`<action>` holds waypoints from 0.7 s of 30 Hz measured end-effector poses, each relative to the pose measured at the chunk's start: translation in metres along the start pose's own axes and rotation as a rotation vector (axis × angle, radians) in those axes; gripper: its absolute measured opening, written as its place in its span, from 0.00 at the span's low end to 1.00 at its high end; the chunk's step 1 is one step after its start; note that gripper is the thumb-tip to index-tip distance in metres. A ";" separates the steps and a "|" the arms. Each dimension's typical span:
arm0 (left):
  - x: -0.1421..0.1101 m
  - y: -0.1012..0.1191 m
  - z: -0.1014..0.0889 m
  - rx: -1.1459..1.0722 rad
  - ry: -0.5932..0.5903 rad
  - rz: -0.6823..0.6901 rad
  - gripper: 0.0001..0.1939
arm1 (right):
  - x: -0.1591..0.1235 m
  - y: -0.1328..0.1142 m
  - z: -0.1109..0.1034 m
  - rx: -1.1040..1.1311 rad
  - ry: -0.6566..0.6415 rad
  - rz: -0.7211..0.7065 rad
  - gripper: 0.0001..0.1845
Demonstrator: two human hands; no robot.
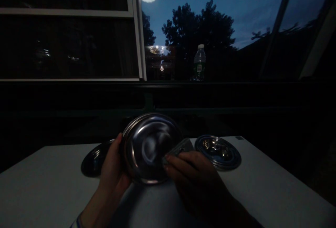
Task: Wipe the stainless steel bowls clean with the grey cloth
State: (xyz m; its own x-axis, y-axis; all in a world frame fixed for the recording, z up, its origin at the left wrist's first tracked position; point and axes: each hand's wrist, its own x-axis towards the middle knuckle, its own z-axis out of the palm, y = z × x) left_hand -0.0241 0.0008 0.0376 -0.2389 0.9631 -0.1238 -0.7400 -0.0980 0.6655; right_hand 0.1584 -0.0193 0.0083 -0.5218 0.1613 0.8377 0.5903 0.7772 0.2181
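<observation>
Right hand [194,172] clutches a greyish cloth [183,147]; left hand [113,168] grips a metal dish [151,147].

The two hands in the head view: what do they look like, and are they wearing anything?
Both are bare human hands without gloves. A pale cuff with bluish stripes shows below the left hand. Beyond the right hand, it's too dark to tell any sleeve.
</observation>
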 end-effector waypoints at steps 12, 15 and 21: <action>-0.004 -0.001 0.002 0.022 0.018 0.004 0.13 | -0.001 0.002 0.000 -0.045 0.038 0.049 0.13; -0.004 -0.001 0.001 0.008 0.026 0.030 0.13 | -0.001 0.001 0.000 -0.051 0.025 0.039 0.14; -0.004 -0.002 0.001 0.033 0.029 -0.025 0.13 | -0.001 0.000 0.000 -0.073 0.020 0.082 0.13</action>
State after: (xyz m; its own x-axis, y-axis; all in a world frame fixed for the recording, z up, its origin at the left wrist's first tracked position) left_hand -0.0215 -0.0029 0.0376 -0.2395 0.9573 -0.1617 -0.7249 -0.0655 0.6858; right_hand 0.1588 -0.0193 0.0074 -0.4581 0.2099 0.8638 0.6742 0.7154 0.1837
